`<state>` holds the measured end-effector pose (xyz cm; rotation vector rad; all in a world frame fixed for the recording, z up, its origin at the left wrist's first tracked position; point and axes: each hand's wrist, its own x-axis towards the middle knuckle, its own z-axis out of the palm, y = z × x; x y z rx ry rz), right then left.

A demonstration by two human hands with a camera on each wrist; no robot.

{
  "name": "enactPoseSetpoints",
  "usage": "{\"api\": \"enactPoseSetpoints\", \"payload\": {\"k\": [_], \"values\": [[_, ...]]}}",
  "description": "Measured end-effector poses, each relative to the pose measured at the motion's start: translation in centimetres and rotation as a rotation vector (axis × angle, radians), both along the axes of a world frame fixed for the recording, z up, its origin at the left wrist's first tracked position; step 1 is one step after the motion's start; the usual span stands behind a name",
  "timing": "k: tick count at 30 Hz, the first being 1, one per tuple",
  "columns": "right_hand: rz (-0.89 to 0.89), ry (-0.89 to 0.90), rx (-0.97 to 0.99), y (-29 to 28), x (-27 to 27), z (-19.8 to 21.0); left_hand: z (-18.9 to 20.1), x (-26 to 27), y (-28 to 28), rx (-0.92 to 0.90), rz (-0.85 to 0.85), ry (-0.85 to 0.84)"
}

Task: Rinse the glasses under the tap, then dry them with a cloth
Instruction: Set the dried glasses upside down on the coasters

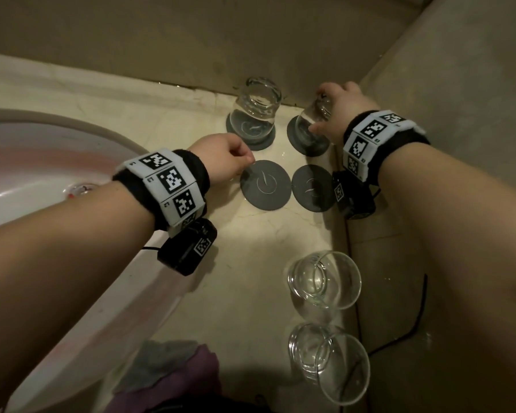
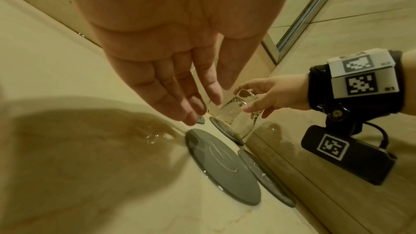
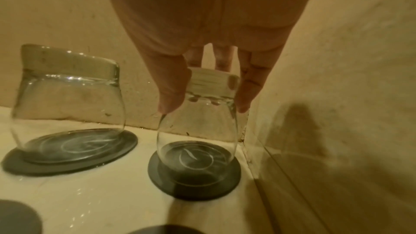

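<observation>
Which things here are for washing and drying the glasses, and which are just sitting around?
For the job:
- glass on the back right coaster, gripped by the right hand
- upside-down glass beside it
- two upright glasses
- cloth
- sink

Just there:
- two bare coasters
- left hand, holding nothing

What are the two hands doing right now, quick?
Left hand: open, fingers relaxed, holding nothing, above a round grey coaster.
Right hand: gripping the upturned clear glass tumbler by its base.
</observation>
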<state>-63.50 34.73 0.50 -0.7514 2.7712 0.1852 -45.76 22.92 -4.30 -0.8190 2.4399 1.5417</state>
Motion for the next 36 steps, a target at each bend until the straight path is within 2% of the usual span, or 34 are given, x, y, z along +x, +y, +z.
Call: {"api": "enactPoseSetpoints", "payload": {"k": [6,10,14,20,23,26,29,32,36], "values": [[-0.024,-0.039,0.059,-0.1,0.8,0.5,0.3,0.4,0.7,-0.046,-0.048,-0.007],[-0.083,-0.125,0.018,0.4,1.8,1.5,1.9,1.2,3.3,-0.136,-0.288,0.01],[-0.075,-0.101,-0.065,2.2,3.3,3.2,2.9,1.9,6.6,-0.284,-0.567,0.019],[-0.07,-0.096,-0.112,5.4,6.4,5.5,3.8,4.6,11.6,-0.304,-0.692,0.082],[-0.06,-0.105,-0.086,6.8,8.3,6.0,3.5,6.1,13.0,-0.412,-0.774,0.016],[-0.049,-0.137,-0.066,8.1,10.1,6.4,2.7,7.1,13.9,-0.507,-0.748,0.029],[-0.006,-0.138,-0.086,9.1,11.5,7.1,2.4,7.4,14.5,-0.526,-0.66,0.072],[0.0,-0.176,-0.171,10.0,12.6,7.5,2.6,7.3,14.4,-0.449,-0.53,0.07],[-0.137,-0.355,-0.336,10.6,12.8,6.8,4.8,7.8,12.5,-0.247,-0.228,0.175]]}}
